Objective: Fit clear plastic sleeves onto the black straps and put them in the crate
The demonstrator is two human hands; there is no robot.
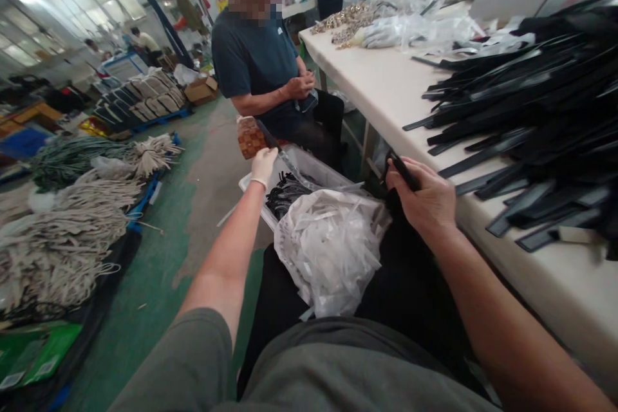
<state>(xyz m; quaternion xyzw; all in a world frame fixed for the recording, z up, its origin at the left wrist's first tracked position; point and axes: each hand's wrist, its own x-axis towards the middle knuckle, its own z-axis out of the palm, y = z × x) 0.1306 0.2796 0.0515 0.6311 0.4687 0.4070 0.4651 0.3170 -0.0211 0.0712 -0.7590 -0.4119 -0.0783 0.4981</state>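
Observation:
My left hand (264, 167), in a pale glove, is closed with its fingertips pinching a dark strap (268, 134) above the far end of a white plastic bin (333, 174). Part of that strap is blurred. On the right, beside the table edge, my bare right hand (427, 196) is wrapped round a black strap (404, 171), whose short stiff end sticks out of the fist. Several thin black strips (284, 196) lie in the bin between my hands. A white sack with clear plastic bags (333, 244) rests over the bin's near end, by my lap.
A long table (357, 71) on my right carries a large pile of black straps (531, 109), metal fittings (345, 22) and plastic bags. A seated person (261, 58) faces the bin from beyond it. Bundles of pale cord (72, 225) lie on the left floor.

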